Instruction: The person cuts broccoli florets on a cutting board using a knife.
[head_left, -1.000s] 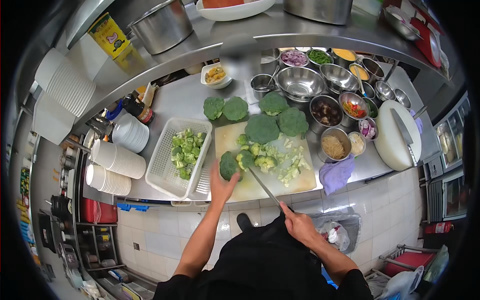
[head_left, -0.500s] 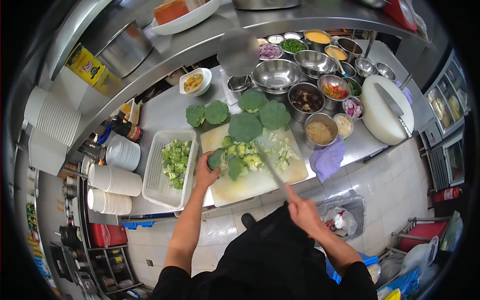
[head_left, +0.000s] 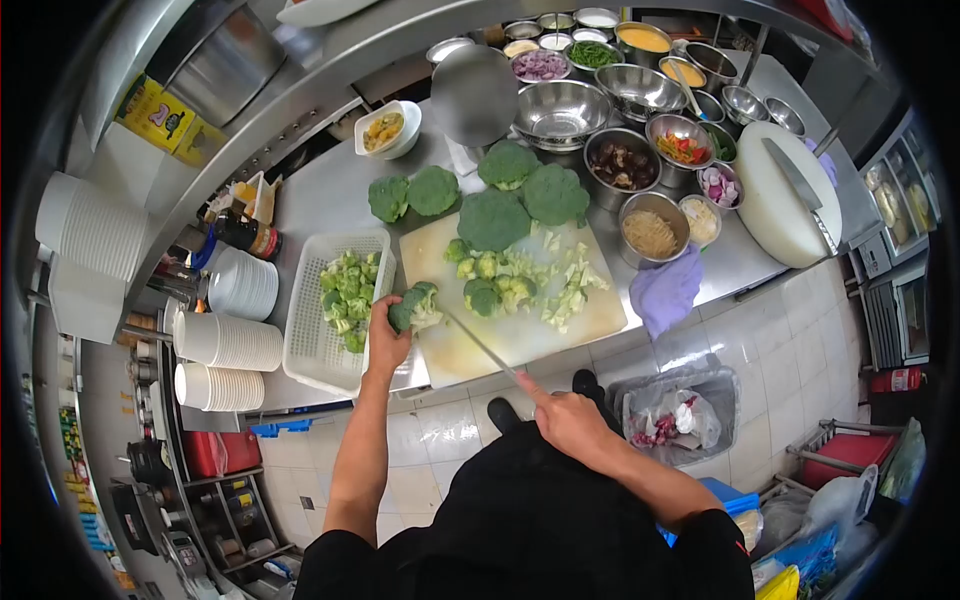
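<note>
**Broccoli floret held at the board's left edge, knife in the other hand**

The left hand has its grip pinched around a green broccoli floret, holding it at the left edge of the pale rectangular cutting board, just beside the white perforated plastic basket. The basket holds a heap of cut green florets. The right hand is pressed together around the handle of a long steel knife, whose blade slants up and left across the bare lower part of the board, its tip near the held floret.

On the board lie more cut florets and pale stem trimmings. A whole dark-green broccoli head rests on the board's upper edge, with four other whole heads near it on the steel worktop.

To the right stand round steel bowls of prepared ingredients, a lilac cloth draped over the worktop's front edge, and a round white chopping block bearing a cleaver. Stacks of white bowls sit left of the basket. A yellow tin stands on the upper shelf; its printing is too small to read.
</note>
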